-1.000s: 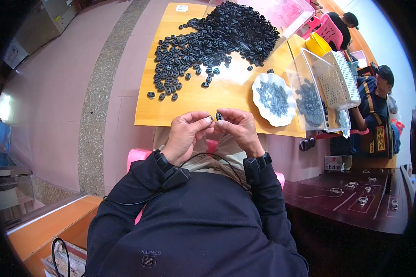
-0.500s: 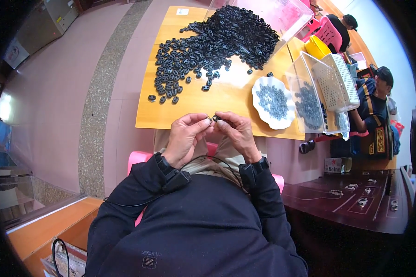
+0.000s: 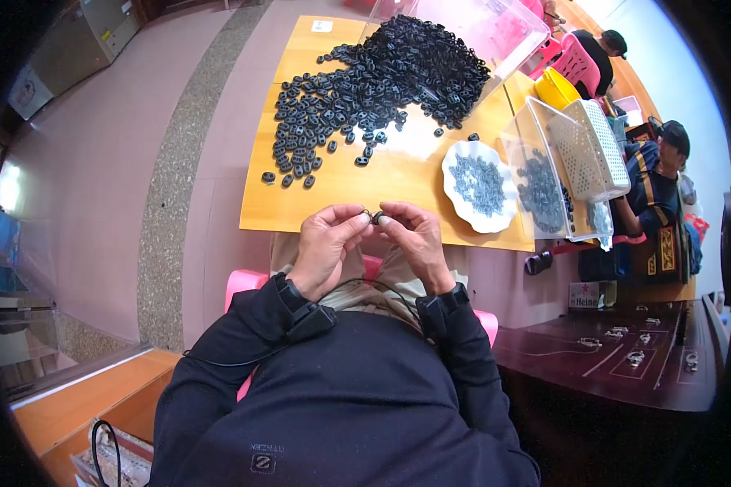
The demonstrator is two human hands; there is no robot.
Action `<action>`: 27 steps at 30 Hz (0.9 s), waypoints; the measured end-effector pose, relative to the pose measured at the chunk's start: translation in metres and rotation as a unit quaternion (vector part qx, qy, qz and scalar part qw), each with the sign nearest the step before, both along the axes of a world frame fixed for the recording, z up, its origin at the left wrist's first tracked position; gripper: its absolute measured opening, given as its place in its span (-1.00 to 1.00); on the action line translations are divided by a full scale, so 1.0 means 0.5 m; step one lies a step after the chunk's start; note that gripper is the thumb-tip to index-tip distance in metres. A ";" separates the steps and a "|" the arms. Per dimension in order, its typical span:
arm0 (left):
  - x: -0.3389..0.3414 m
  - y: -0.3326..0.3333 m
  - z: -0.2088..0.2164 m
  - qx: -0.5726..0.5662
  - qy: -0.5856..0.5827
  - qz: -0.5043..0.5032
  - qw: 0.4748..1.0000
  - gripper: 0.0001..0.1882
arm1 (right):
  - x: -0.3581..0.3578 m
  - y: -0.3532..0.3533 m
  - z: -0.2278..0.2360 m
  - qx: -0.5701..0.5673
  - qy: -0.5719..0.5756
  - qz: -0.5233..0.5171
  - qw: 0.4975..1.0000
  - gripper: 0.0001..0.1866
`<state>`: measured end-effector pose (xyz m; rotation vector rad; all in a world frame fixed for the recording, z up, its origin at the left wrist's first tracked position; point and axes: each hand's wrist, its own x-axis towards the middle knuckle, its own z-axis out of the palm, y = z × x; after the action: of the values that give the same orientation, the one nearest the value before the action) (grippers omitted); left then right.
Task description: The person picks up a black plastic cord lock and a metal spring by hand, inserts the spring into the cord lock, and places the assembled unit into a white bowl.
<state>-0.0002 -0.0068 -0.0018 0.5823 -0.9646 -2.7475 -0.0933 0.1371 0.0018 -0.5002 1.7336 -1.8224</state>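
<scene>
My left hand (image 3: 325,247) and my right hand (image 3: 422,243) meet just in front of the table's near edge. Thumb and forefinger of the right pinch a small black two-holed piece (image 3: 378,217). The left fingertips close on something tiny and shiny against it, mostly hidden, so its kind cannot be told. Beyond them, a large heap of black two-holed pieces (image 3: 418,73) spreads leftward over the wooden table (image 3: 341,191). On the right, a white scalloped plate (image 3: 496,223) holds many small translucent grey pieces (image 3: 477,185).
A clear plastic box (image 3: 528,122) with more pieces inside stands right of the plate, beside a white perforated basket (image 3: 590,150). A yellow basin (image 3: 555,88) is behind them. A large clear bin (image 3: 508,40) lies behind the heap. Two other people sit at the far right.
My hands stay together at nearly the same place, with slight finger movement around the black piece. The whole view has shifted slightly.
</scene>
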 end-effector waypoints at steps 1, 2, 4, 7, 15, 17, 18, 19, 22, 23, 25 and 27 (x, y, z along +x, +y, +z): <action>0.000 0.001 0.001 0.005 -0.005 0.000 1.000 -0.86 | 0.001 -0.003 -0.004 -0.011 0.001 -0.021 1.000 -0.78; -0.001 0.003 0.001 0.005 -0.005 0.000 1.000 -0.86 | 0.003 -0.004 -0.007 -0.023 0.002 -0.043 0.999 -0.78; -0.002 0.006 0.000 0.014 -0.005 0.010 1.000 -0.86 | 0.005 -0.007 -0.015 -0.027 0.019 -0.050 0.998 -0.79; -0.001 0.004 -0.003 0.016 0.000 0.006 1.000 -0.87 | 0.004 -0.007 -0.024 -0.024 0.051 -0.053 0.997 -0.80; -0.003 0.003 -0.014 0.018 0.002 0.009 1.000 -0.88 | 0.005 -0.009 -0.017 -0.011 0.099 -0.027 0.995 -0.79; -0.003 0.004 -0.014 0.016 0.004 0.010 1.000 -0.88 | 0.007 -0.008 -0.007 0.008 0.074 -0.005 0.997 -0.80; -0.003 0.005 -0.013 0.019 0.005 0.011 1.000 -0.88 | 0.007 -0.008 -0.007 0.008 0.075 -0.006 0.997 -0.80; -0.003 0.005 -0.012 0.022 0.006 0.012 1.000 -0.88 | 0.008 -0.010 -0.008 -0.005 0.039 -0.003 0.999 -0.82; -0.001 0.005 -0.011 0.021 0.009 0.020 1.000 -0.88 | 0.010 -0.010 -0.005 -0.035 -0.021 -0.001 0.999 -0.85; -0.002 0.005 -0.010 0.020 0.009 0.021 1.000 -0.88 | 0.010 -0.010 -0.004 -0.051 -0.046 -0.004 0.998 -0.86; -0.002 0.003 -0.006 0.028 0.009 0.016 0.999 -0.88 | 0.002 -0.005 -0.013 -0.065 -0.041 -0.008 0.997 -0.85; -0.001 0.005 0.000 0.023 0.005 0.016 1.000 -0.88 | 0.000 -0.003 -0.017 -0.077 -0.036 -0.013 0.996 -0.83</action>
<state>-0.0010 -0.0044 -0.0018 0.5846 -0.8850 -2.7479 -0.0935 0.1357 -0.0068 -0.4697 1.5664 -1.9788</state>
